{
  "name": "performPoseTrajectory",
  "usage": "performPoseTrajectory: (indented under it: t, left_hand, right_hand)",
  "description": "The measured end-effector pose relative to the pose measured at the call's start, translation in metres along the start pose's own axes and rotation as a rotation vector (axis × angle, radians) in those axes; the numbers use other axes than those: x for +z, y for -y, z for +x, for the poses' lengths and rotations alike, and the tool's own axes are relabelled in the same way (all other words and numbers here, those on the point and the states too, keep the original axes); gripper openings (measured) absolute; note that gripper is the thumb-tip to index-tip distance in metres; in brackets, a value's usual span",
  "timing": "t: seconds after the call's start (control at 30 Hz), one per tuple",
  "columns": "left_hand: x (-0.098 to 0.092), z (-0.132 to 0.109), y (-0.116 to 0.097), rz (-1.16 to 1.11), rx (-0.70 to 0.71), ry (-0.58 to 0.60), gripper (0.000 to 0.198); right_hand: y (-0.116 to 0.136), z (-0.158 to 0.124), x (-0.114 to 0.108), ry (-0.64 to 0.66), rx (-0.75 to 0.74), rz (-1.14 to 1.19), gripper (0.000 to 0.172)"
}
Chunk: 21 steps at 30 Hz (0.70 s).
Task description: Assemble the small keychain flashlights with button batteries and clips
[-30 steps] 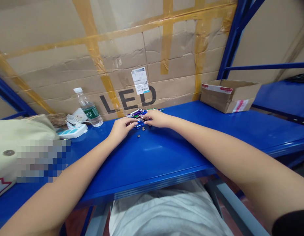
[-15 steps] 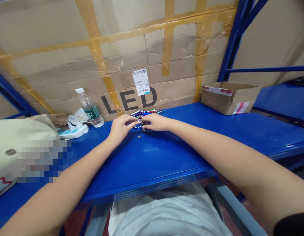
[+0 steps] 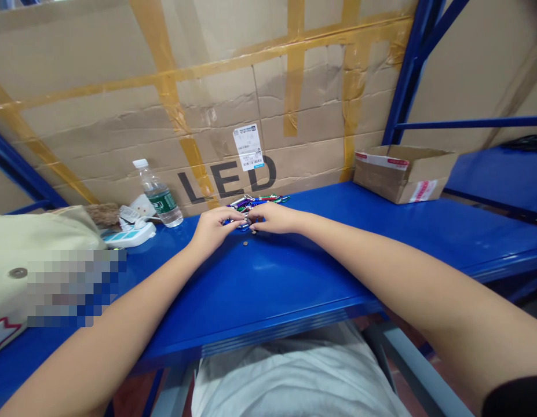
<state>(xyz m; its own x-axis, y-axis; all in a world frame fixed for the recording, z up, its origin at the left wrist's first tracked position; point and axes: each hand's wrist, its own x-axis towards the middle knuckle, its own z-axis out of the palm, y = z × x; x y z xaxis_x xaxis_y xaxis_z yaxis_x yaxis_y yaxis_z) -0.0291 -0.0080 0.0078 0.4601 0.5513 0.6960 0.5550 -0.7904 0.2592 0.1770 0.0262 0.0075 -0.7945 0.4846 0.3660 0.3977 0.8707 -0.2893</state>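
Observation:
A small heap of coloured metal carabiner clips (image 3: 255, 201) in blue, green and silver lies on the blue steel shelf (image 3: 268, 278). My left hand (image 3: 215, 227) and my right hand (image 3: 274, 218) meet at the heap's front edge, fingertips close together. Whatever lies between the fingertips is hidden by them. Just in front sit small round metal discs (image 3: 245, 244), lying loose on the shelf and touching neither hand.
A water bottle (image 3: 159, 194) and a white power strip (image 3: 129, 234) stand left of my hands, beside a cream cloth bag (image 3: 33, 243). An open cardboard box (image 3: 402, 176) sits at right. A taped cardboard wall (image 3: 251, 75) rises behind the shelf.
Both hands stay together at the heap, with only slight finger shifts. The whole view has tilted a little.

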Motion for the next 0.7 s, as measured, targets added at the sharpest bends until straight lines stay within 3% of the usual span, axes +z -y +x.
performPoseTrajectory:
  t: [0.2,0.33,0.47,0.57,0.7]
  left_hand:
    - [-0.001,-0.001,0.007,0.245,0.195,0.031,0.017]
    - [-0.004,-0.003,0.006,0.477,0.218,0.106,0.018]
    - [-0.005,-0.002,0.001,0.552,0.235,0.189,0.020]
    - [-0.008,0.001,-0.005,0.510,0.189,0.218,0.020]
    - [-0.017,0.005,-0.014,0.298,-0.026,0.278,0.021]
  right_hand:
    - [0.000,-0.001,-0.002,0.010,0.022,-0.032,0.012]
    - [-0.002,-0.001,-0.001,0.008,0.007,-0.072,0.014]
    - [-0.004,-0.001,0.001,0.014,-0.021,-0.110,0.015]
    - [-0.005,0.000,0.001,0.009,-0.030,-0.133,0.013]
    - [-0.011,0.000,-0.002,-0.059,-0.097,-0.174,0.013]
